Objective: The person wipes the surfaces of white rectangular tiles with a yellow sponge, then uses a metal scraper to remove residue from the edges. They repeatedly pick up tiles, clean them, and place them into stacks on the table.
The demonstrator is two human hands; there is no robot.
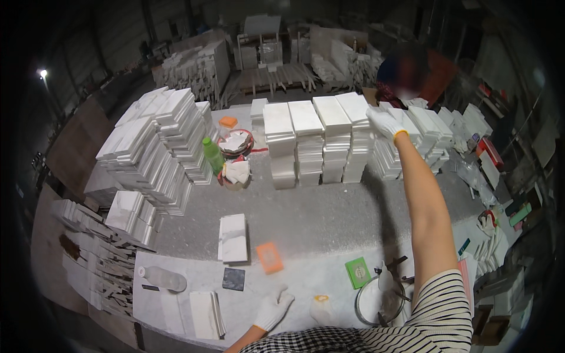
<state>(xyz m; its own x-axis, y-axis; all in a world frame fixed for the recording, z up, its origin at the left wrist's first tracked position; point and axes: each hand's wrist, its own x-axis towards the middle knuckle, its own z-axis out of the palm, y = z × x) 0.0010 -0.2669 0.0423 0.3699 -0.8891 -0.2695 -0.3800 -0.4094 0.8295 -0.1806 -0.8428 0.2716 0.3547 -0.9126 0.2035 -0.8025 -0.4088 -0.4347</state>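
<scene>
My right arm stretches forward to the row of stacked white tiles [306, 117]. In a white glove with a yellow cuff, my right hand [386, 122] is closed at the right edge of the top white tile [352, 108] on one stack; its fingertips are partly hidden. Low in the view, my left hand [275, 309], also gloved, lies over the pale slab [235, 320] with its fingers apart and nothing in them. Ahead of it are an orange square pad [269, 257] and a dark square pad [233, 279]. A loose white glove [321, 310] rests to its right.
Tall tile stacks [144, 147] rise at the left, beside a green bottle [212, 154]. A short tile pile [233, 238] stands mid-table. Nearer are a clear bottle [163, 278], a green square pad [357, 273] and a round pan [369, 303]. Another person [406, 67] is beyond the right stacks.
</scene>
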